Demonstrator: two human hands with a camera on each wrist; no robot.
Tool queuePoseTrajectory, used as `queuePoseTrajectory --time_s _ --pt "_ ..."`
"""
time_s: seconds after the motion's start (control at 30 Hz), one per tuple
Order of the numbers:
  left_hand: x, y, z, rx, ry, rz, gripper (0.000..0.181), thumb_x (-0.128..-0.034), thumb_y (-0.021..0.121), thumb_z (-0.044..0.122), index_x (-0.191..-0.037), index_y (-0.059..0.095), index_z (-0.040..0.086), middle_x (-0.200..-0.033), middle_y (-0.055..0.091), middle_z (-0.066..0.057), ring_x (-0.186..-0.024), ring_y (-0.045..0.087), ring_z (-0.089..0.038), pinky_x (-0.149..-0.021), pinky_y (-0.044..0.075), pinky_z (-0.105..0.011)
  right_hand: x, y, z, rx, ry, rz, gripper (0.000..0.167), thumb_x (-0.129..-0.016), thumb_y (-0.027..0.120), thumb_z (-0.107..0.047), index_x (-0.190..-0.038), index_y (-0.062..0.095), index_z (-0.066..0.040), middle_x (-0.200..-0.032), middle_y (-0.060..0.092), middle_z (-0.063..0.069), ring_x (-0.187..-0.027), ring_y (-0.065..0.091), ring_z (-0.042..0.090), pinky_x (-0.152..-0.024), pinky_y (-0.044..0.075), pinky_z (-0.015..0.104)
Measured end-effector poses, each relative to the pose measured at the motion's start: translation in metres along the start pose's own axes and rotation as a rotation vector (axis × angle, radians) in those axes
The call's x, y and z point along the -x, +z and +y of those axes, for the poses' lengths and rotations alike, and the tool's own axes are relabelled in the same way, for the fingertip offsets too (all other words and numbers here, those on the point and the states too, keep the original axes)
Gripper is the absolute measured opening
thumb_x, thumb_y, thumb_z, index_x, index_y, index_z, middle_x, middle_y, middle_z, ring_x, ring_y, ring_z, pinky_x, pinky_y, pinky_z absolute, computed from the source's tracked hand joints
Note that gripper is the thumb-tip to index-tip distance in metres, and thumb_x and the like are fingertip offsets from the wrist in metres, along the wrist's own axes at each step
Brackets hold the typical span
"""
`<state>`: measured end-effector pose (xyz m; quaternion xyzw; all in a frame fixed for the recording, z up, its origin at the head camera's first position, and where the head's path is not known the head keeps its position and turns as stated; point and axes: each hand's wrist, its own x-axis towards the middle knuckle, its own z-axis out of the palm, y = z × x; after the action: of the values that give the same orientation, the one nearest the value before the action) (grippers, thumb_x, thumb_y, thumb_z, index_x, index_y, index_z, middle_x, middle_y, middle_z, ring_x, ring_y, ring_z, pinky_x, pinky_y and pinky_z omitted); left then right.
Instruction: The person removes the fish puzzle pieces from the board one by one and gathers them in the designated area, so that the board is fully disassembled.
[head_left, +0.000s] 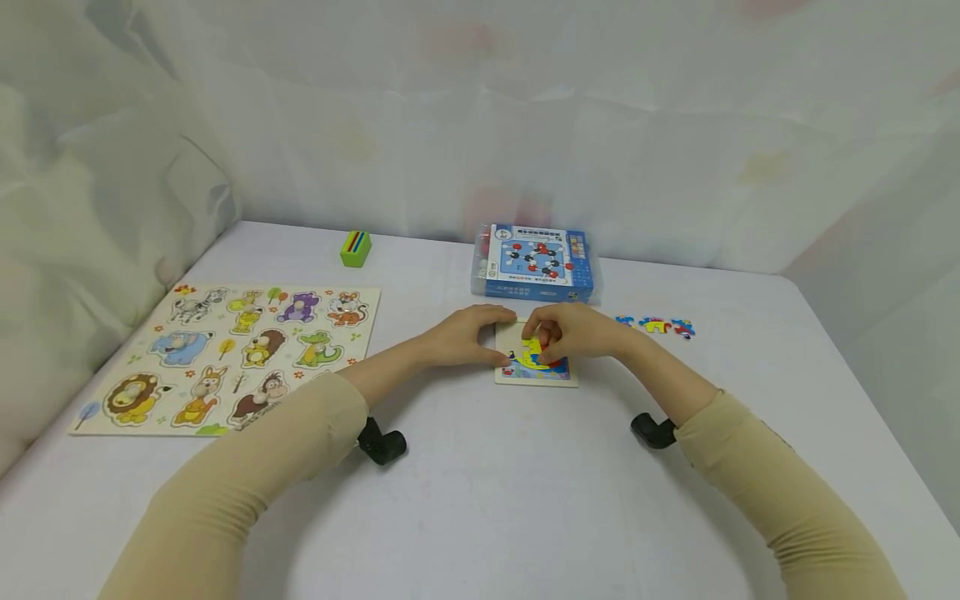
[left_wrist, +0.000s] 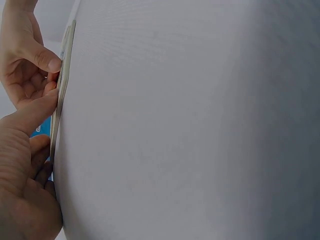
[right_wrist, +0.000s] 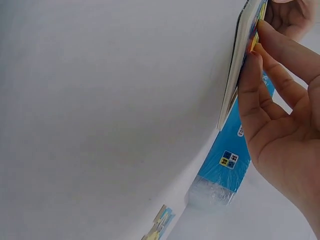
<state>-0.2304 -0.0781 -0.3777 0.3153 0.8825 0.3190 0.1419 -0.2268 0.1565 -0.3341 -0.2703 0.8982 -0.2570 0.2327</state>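
Observation:
A small wooden jigsaw board (head_left: 536, 382) with a colourful, partly filled picture lies flat on the table. My left hand (head_left: 467, 336) holds its left side, thumb on the near part and fingers at the far corner. From the right, my right hand (head_left: 577, 332) reaches over the board, its thumb and fingertips pinching a jigsaw piece (head_left: 533, 343) at the picture. In the right wrist view, the thumb and fingers (right_wrist: 251, 65) touch the coloured face of the board. The right fingers hide part of the picture. Several loose jigsaw pieces (head_left: 655, 326) lie right of the board.
Behind the board stands a blue molecule-model box (head_left: 536, 262) in clear plastic. A large animal puzzle board (head_left: 225, 350) lies at the left, with a green striped block (head_left: 356, 249) beyond it. Fabric walls (head_left: 480, 117) border the white table (head_left: 517, 500).

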Motion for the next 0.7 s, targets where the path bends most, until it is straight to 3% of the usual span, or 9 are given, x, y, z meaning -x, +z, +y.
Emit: queuePoseTrajectory --time_s 0.27,0.7 --pt "0.0002 -0.0002 0.0009 -0.005 -0.003 0.000 0.071 -0.0844 0.075 0.034 -0.146 0.048 0.010 -0.154 0.046 -0.006 -0.149 0.034 -0.026 -0.125 0.027 -0.048 -0.0016 0.0020 0.0032 -0.006 -0.010 0.010 0.031 -0.084 0.077 -0.014 -0.113 0.065 -0.012 -0.084 0.058 0.002 -0.080 0.053 0.017 -0.072 0.043 0.026" --pt "0.0005 -0.0003 0.0014 -0.007 0.000 -0.001 0.071 -0.0847 0.075 0.033 -0.146 0.048 0.009 -0.154 0.046 -0.006 -0.149 0.034 -0.027 -0.125 0.027 -0.048 0.0003 0.0019 0.0013 -0.005 -0.015 0.023 0.032 -0.085 0.077 -0.014 -0.114 0.065 -0.013 -0.100 0.061 0.007 -0.087 0.055 0.020 -0.077 0.047 0.026"
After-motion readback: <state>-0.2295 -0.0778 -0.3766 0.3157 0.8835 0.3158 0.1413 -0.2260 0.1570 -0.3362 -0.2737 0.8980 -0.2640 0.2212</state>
